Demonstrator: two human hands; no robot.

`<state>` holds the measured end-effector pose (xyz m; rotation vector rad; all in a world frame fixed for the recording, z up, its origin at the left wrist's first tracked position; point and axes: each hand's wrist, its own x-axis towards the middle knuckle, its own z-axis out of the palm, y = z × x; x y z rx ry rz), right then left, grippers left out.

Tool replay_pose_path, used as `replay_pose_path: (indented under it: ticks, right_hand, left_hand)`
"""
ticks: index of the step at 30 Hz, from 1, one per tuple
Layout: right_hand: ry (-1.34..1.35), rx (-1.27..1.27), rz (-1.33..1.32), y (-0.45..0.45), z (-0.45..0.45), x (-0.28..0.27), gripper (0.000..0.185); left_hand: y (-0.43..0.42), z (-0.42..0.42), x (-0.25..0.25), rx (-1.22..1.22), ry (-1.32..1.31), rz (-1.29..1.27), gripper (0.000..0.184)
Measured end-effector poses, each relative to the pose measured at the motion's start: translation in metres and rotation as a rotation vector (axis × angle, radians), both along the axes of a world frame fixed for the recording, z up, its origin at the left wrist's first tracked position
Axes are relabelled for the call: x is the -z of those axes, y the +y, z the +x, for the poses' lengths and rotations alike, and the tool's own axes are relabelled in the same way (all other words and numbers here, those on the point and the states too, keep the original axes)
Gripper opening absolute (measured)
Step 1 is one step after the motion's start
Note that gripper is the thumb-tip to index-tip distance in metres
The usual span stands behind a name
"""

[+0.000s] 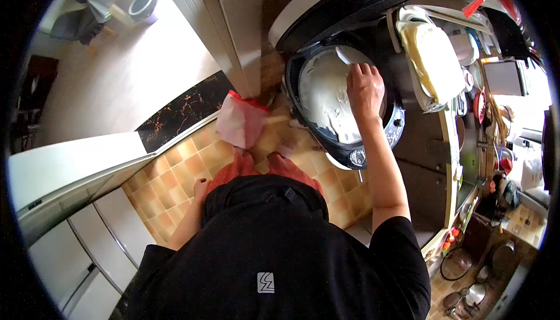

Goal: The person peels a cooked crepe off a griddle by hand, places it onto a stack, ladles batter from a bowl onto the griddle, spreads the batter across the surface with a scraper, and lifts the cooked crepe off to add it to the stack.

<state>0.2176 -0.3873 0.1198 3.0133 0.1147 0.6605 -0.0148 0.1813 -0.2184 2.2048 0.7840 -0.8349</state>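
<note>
My right hand (366, 90) is closed around a pale, flat scraper (343, 56), whose blade reaches to the upper part of a round pan (296, 95). A white, wet-looking layer (326, 90) covers much of the pan's inside, with ragged edges and bare patches toward the lower right. The pan belongs to a black electric appliance with its big lid (350, 5) raised behind it. Down by my left thigh hangs my left hand (200, 189), its fingers curled; whether anything is in them is hidden.
A tray (424, 101) of stacked pale yellow sheets (431, 63) stands right of the appliance on the counter. A red-and-white bag (240, 123) is in front of my legs, near the doorway. White cabinets (87, 250) line the left; pots and dishes crowd the far right.
</note>
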Motion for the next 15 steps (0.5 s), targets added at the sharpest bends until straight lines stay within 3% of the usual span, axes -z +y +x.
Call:
replay_pose_path:
  ticks: [4, 7, 15]
  right_hand:
    - [-0.012, 0.085, -0.016, 0.005, 0.001, 0.013, 0.008]
    - [0.009, 0.014, 0.046, 0.011, 0.001, 0.013, 0.013]
    - [0.118, -0.421, 0.042, 0.021, -0.04, 0.006, 0.026]
  left_hand:
    - [-0.023, -0.016, -0.028, -0.061, 0.031, 0.022, 0.061]
    - [-0.028, -0.024, -0.03, -0.085, 0.024, 0.04, 0.06]
    - [-0.029, -0.044, -0.007, -0.1, -0.015, -0.009, 0.057]
